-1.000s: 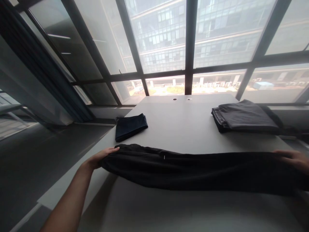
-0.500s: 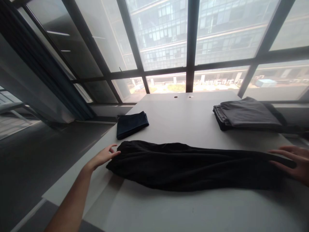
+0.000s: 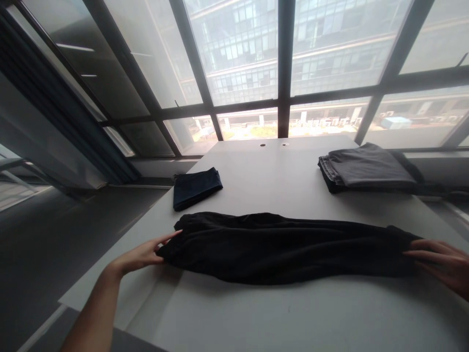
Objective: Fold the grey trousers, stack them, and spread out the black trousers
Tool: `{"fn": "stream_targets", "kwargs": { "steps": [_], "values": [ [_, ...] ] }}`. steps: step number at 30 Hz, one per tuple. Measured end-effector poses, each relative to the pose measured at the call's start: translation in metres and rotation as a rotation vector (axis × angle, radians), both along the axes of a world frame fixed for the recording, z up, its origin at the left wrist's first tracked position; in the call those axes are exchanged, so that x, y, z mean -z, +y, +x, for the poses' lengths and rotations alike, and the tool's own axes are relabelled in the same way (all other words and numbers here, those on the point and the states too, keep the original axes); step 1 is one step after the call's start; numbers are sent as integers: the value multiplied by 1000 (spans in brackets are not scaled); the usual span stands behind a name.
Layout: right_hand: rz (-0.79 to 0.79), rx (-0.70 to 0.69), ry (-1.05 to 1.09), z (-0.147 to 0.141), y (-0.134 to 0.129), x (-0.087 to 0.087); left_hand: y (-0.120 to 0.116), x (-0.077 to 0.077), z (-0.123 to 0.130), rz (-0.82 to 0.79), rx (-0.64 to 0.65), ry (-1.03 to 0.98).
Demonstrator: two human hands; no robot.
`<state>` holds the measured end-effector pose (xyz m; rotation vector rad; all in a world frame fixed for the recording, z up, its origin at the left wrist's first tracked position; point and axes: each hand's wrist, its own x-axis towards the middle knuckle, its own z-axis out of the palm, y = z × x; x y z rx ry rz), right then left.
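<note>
A pair of black trousers [image 3: 286,249], folded lengthwise, lies across the near part of the white table [image 3: 286,313]. At its wider left end, my left hand [image 3: 148,253] holds the edge, one finger reaching over the top and the others lower at the near corner. My right hand [image 3: 441,261] grips the narrower right end, its fingers pressed together on the cloth; part of that hand runs close to the right border of the view.
A folded dark blue garment [image 3: 198,188] lies beyond the trousers at the left. Toward the right edge sits a stack of folded grey and black clothes [image 3: 372,168]. Large windows [image 3: 249,54] rise behind the table, and a dark curtain [image 3: 69,102] hangs at the left.
My left hand has moved down to the near corner of the trousers' left end and closed on it. My right hand has closed on the right end, whose far edge now lies flatter.
</note>
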<state>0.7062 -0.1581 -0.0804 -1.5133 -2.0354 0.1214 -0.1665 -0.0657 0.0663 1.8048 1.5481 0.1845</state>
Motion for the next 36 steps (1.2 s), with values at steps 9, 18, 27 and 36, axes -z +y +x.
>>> {"fn": "stream_targets", "kwargs": {
  "steps": [9, 18, 27, 36],
  "values": [
    [-44, 375, 134, -30, 38, -58, 60, -42, 4, 202, -242, -14],
    [-89, 636, -148, -87, 137, -91, 186, -37, 87, 497, -611, -258],
    [227, 96, -245, -119, 111, -49, 170, 52, 126, 780, -33, -82],
    [17, -125, -264, -145, 118, -36, 131, 85, 157, 702, 377, 235]
  ]
}}
